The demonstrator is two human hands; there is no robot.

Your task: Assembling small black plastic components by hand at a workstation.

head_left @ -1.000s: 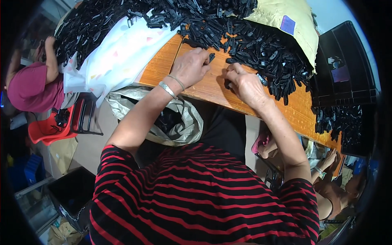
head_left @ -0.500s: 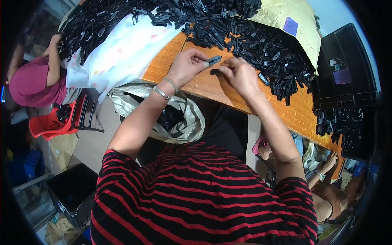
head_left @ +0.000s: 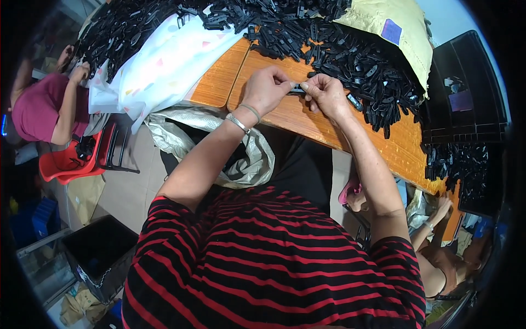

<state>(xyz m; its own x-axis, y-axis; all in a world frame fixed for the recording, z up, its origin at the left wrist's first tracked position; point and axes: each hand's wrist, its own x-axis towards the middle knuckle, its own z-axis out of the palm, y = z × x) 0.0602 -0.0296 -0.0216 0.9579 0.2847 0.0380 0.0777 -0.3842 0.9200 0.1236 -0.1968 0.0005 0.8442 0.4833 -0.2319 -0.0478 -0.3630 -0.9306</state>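
My left hand (head_left: 267, 89) and my right hand (head_left: 327, 98) meet above the wooden table (head_left: 263, 112), fingertips almost touching. Between them is a small, slim dark plastic part (head_left: 296, 89), pinched by both hands from either side. Fingers cover most of it, so its exact kind does not show. Whether the right fingers also hold a second black piece is hidden. Just beyond my right hand spreads a large heap of similar black plastic parts (head_left: 350, 66).
White printed plastic sheeting (head_left: 164, 68) drapes over the table at the left. A yellowish sack (head_left: 392, 27) lies at the back right. Below the table edge hangs an open woven sack (head_left: 263, 159). Co-workers sit left (head_left: 44, 107) and right (head_left: 438, 263); a red chair (head_left: 68, 162) stands left.
My left hand has shifted right and the right hand has closed in on the dark part, so the two now meet at it. The left co-worker's arm has moved too.
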